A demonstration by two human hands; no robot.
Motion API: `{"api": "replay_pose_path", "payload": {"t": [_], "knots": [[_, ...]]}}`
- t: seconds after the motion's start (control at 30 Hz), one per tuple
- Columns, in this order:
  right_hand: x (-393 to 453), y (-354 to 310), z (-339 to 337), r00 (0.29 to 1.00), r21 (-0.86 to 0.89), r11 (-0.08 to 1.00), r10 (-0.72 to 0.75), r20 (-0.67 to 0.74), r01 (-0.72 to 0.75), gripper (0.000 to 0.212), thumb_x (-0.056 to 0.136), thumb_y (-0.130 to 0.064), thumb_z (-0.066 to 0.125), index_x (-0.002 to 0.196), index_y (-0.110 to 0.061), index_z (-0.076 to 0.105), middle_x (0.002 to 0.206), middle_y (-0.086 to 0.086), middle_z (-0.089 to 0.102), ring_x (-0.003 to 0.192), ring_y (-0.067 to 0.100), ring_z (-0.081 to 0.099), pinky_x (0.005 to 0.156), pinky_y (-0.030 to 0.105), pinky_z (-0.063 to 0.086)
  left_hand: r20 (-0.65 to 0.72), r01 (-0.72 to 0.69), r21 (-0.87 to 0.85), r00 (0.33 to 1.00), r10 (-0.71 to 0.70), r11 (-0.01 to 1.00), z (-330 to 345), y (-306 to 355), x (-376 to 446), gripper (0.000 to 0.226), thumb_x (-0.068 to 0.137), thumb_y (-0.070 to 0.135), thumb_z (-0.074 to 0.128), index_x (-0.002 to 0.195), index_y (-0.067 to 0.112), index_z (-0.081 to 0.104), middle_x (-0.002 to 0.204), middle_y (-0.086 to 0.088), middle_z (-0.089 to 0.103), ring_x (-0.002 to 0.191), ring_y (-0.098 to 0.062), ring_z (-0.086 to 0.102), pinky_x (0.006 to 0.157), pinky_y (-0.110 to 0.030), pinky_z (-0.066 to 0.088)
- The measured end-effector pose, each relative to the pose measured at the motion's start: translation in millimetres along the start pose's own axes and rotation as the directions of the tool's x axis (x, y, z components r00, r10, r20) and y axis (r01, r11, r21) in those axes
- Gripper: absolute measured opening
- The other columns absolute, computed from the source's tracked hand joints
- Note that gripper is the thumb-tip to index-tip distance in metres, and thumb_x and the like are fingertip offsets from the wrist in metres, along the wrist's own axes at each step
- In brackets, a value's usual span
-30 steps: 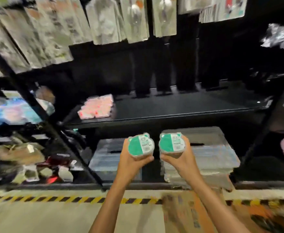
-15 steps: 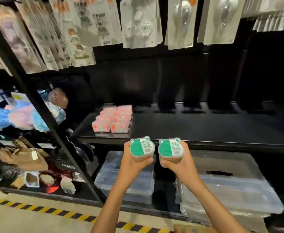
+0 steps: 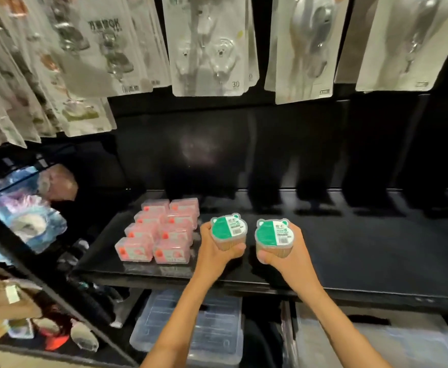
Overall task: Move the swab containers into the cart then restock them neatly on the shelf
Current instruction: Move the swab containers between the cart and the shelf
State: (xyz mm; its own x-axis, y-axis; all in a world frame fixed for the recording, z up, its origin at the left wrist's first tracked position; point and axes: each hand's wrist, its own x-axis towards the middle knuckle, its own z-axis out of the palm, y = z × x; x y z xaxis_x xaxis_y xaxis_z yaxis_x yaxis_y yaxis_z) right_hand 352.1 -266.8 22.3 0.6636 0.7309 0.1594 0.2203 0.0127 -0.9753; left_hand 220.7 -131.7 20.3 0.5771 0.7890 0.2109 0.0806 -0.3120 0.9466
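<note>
Each hand grips one green-lidded swab container over the black shelf [image 3: 350, 248]: left hand [image 3: 214, 252] clamped on the left container [image 3: 229, 229], right hand [image 3: 290, 257] on the right container [image 3: 274, 235] (bear-eared lids), just right of the pink boxes [image 3: 161, 232].

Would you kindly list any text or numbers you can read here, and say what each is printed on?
"30": on the hanging clear packet, at its lower right corner.
"OK": on the hanging packet to the left; the characters before it are blurred.
Green lid labels on the two swab containers held in the hands: too small to read.
Pink boxes: labels blurred.
</note>
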Motion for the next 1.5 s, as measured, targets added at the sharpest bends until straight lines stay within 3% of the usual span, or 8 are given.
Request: {"api": "replay_pose_path", "payload": {"t": [0.07,0.4,0.57,0.77,1.1,1.27,1.4,1.5], "knots": [[20.6,5.2,-0.3,1.000,0.000,1.000,0.027,-0.003,-0.027,0.064,0.064,0.003,0.081,0.119,0.007,0.049,0.102,0.008,0.061,0.088,0.014,0.058,0.088,0.041,0.051,-0.010,-0.025,0.017,1.000,0.025,1.000,5.2,-6.0,21.5,0.067,0.062,0.002,0.084,0.109,0.025,0.042,0.106,0.017,0.057,0.089,0.016,0.059,0.074,-0.003,0.044],[78.6,31.3,-2.5,0.991,0.034,0.994,0.103,-0.080,-0.101,0.063,0.063,0.005,0.077,0.119,0.010,0.049,0.095,0.008,0.056,0.085,0.016,0.053,0.082,0.036,0.047,-0.077,0.081,0.135,0.994,-0.071,0.988,35.9,-58.1,96.7,0.059,0.053,0.014,0.092,0.088,0.042,0.055,0.085,0.028,0.062,0.081,0.018,0.059,0.069,-0.003,0.044],[88.9,36.0,-2.6,0.983,0.052,0.992,0.121,-0.135,-0.115,0.068,0.065,0.006,0.079,0.126,0.004,0.048,0.110,0.018,0.062,0.099,0.031,0.062,0.092,0.044,0.051,-0.040,0.141,0.091,0.990,-0.138,0.986,44.0,-75.2,127.1,0.067,0.060,0.015,0.089,0.120,0.019,0.059,0.117,0.003,0.064,0.107,-0.011,0.062,0.095,-0.031,0.049],[99.2,42.6,4.5,0.975,0.014,0.989,0.149,-0.166,-0.149,0.066,0.064,0.004,0.079,0.123,0.005,0.050,0.107,0.017,0.064,0.097,0.027,0.063,0.091,0.045,0.052,-0.003,0.094,0.106,0.996,-0.094,0.990,48.6,-78.5,152.4,0.050,0.062,0.013,0.087,0.089,0.044,0.059,0.087,0.030,0.067,0.084,0.011,0.063,0.070,-0.003,0.045],[115.3,49.2,21.2,0.971,-0.021,0.988,0.147,-0.191,-0.154,0.066,0.063,0.002,0.081,0.122,0.003,0.051,0.110,0.013,0.064,0.102,0.029,0.063,0.096,0.047,0.048,0.034,0.127,0.157,0.990,-0.134,0.979,35.9,-91.9,178.8,0.062,0.063,0.019,0.087,0.119,0.018,0.061,0.114,0.002,0.063,0.103,-0.011,0.062,0.091,-0.028,0.050],[122.8,50.9,30.9,0.971,-0.038,0.987,0.147,-0.189,-0.157,0.071,0.062,0.000,0.083,0.124,0.002,0.050,0.114,0.012,0.064,0.105,0.027,0.063,0.097,0.049,0.048,0.049,0.124,0.167,0.990,-0.134,0.978,31.6,-86.2,179.4,0.065,0.060,0.019,0.088,0.113,0.032,0.054,0.101,0.019,0.059,0.099,-0.005,0.061,0.073,-0.001,0.044],[129.2,54.6,33.9,0.970,-0.041,0.985,0.158,-0.185,-0.168,0.070,0.063,0.002,0.082,0.126,0.000,0.050,0.117,0.009,0.065,0.108,0.025,0.063,0.098,0.050,0.047,-0.007,0.196,0.187,0.980,-0.198,0.963,20.3,-83.4,165.6,0.098,0.058,0.023,0.091,0.140,0.011,0.038,0.132,-0.002,0.049,0.124,-0.017,0.047,0.106,-0.028,0.039],[138.9,56.9,35.1,0.965,-0.049,0.979,0.185,-0.188,-0.197,0.063,0.062,-0.005,0.082,0.119,-0.004,0.056,0.108,0.008,0.068,0.100,0.023,0.066,0.092,0.051,0.051,-0.087,0.068,0.275,0.995,-0.046,0.959,7.4,-89.2,129.3,0.076,0.071,0.025,0.084,0.132,0.003,0.045,0.129,-0.010,0.048,0.121,-0.024,0.047,0.103,-0.025,0.034]]}}
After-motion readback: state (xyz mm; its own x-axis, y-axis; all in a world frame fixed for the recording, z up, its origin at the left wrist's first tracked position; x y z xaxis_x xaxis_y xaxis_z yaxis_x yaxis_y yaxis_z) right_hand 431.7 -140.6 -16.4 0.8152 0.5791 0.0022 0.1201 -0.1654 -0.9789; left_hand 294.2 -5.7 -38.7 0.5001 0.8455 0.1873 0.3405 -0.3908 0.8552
